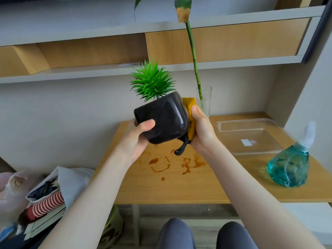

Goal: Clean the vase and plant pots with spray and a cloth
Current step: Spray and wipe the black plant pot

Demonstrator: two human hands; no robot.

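Left hand (136,139) grips the glossy black pot (161,117); right hand (199,130) presses a mustard cloth (190,105) against it.

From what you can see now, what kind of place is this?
Probably a room in a home, at a small work nook: a light wooden desk under grey and wood wall shelves, with a bag of folded clothes beside it.

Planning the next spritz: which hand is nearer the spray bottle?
Right. The right hand, pressing the cloth against the black pot, is closer to the spray bottle; the left hand grips the pot's far side.
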